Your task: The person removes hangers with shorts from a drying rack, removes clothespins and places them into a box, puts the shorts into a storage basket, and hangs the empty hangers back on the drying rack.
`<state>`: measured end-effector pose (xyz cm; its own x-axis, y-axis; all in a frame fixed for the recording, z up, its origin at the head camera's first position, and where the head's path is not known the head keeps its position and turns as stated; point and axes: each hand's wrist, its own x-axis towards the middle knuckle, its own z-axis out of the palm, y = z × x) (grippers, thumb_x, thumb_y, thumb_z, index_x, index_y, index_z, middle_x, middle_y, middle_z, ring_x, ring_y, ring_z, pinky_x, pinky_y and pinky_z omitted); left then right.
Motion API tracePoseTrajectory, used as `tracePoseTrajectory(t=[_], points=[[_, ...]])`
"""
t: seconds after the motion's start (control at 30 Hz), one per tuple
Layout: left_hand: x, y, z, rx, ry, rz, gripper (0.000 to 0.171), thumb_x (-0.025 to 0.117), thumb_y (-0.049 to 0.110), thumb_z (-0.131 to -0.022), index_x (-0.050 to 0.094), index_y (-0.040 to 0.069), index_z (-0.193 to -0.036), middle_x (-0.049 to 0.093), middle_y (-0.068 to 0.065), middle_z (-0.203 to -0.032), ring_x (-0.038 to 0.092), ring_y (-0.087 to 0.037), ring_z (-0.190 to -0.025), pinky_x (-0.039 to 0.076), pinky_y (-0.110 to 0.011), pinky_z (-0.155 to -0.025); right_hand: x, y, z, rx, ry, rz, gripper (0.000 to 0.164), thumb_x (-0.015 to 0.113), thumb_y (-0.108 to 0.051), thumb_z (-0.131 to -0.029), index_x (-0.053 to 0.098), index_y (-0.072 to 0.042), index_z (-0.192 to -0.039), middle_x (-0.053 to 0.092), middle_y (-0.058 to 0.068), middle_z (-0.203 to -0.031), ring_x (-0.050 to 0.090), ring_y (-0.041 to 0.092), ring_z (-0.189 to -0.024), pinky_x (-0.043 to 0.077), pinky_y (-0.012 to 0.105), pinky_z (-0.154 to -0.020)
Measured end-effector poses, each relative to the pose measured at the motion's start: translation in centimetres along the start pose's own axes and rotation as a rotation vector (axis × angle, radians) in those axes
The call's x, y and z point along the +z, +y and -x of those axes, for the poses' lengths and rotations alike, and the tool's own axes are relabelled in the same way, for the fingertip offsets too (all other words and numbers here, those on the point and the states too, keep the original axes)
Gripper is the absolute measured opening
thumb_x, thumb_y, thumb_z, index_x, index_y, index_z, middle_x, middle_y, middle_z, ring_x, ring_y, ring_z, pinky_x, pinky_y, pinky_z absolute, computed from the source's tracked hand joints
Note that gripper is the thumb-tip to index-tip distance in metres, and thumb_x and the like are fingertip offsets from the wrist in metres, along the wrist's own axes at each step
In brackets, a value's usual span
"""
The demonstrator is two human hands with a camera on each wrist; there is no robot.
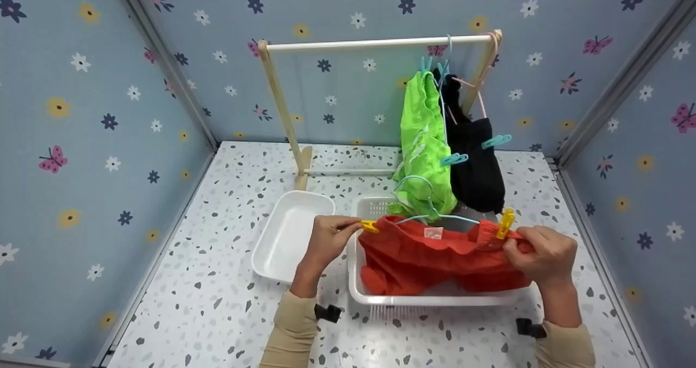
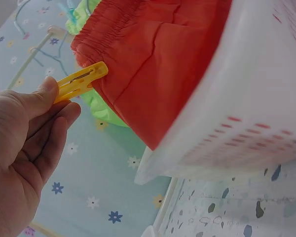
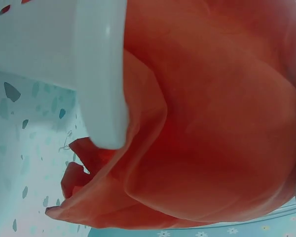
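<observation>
Red pants (image 1: 435,264) with a gathered waistband and a white label spread over the white basket (image 1: 429,301), their lower part inside it. A light blue hanger (image 1: 433,214) rises from behind the waistband, its hook toward the rack. My left hand (image 1: 328,243) pinches a yellow clothespin (image 2: 81,81) between thumb and index finger; its jaws are on the left end of the waistband. On the right, my right hand (image 1: 546,254) grips the waistband's end, just beside a second yellow clothespin (image 1: 505,223) standing upright on it. In the right wrist view, red cloth hides that hand's fingers.
Behind the basket stands a drying rack (image 1: 375,44) with a white bar. Lime-green clothing (image 1: 424,134) and black clothing (image 1: 478,161) hang at its right end, held by blue clothespins. A shallow white tray (image 1: 291,232) lies left of the basket. Flowered panels enclose the speckled table.
</observation>
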<state>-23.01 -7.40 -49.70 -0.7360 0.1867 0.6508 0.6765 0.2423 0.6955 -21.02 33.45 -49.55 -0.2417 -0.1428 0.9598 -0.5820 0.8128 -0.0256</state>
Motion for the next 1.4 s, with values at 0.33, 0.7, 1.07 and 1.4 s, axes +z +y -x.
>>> tracePoseTrajectory(t=[0.33, 0.7, 1.07, 1.4], points=[[-2.2, -3.2, 1.0, -0.052, 0.085, -0.058, 0.010, 0.075, -0.010, -0.077, 0.075, -0.009, -0.087, 0.072, -0.017, -0.079, 0.068, -0.025, -0.063, 0.051, -0.023, -0.056, 0.0, 0.0, 0.3, -0.012, -0.019, 0.027, 0.025, 0.049, -0.022, -0.072, 0.058, -0.006, -0.054, 0.048, 0.006, -0.049, 0.041, 0.023, -0.035, 0.032, 0.039, -0.032], [-5.9, -9.2, 4.2, -0.247, 0.162, -0.141, 0.012, 0.077, 0.005, -0.083, 0.076, -0.004, -0.091, 0.073, -0.009, -0.084, 0.069, -0.020, -0.071, 0.051, -0.019, -0.060, 0.1, 0.0, 1.0, 0.008, -0.041, 0.041, 0.026, 0.050, -0.023, -0.071, 0.060, -0.006, -0.055, 0.051, 0.007, -0.050, 0.044, 0.023, -0.035, 0.034, 0.040, -0.033], [-7.9, -10.6, 5.4, -0.494, 0.105, -0.380, 0.018, 0.075, 0.004, -0.085, 0.074, -0.005, -0.101, 0.072, -0.015, -0.091, 0.068, -0.020, -0.077, 0.054, -0.032, -0.063, 0.2, 0.0, 1.5, 0.011, -0.059, 0.049, 0.026, 0.050, -0.023, -0.072, 0.060, -0.005, -0.057, 0.051, 0.008, -0.051, 0.044, 0.025, -0.036, 0.034, 0.040, -0.031], [-8.4, -11.1, 5.5, -0.646, 0.032, -0.480, 0.038, 0.074, 0.010, -0.087, 0.066, 0.002, -0.124, 0.066, -0.013, -0.119, 0.069, -0.024, -0.089, 0.055, -0.038, -0.073, 0.5, -0.3, 1.9, 0.006, -0.035, 0.057, 0.027, 0.051, -0.023, -0.074, 0.059, -0.005, -0.057, 0.050, 0.008, -0.051, 0.041, 0.023, -0.035, 0.032, 0.041, -0.031]])
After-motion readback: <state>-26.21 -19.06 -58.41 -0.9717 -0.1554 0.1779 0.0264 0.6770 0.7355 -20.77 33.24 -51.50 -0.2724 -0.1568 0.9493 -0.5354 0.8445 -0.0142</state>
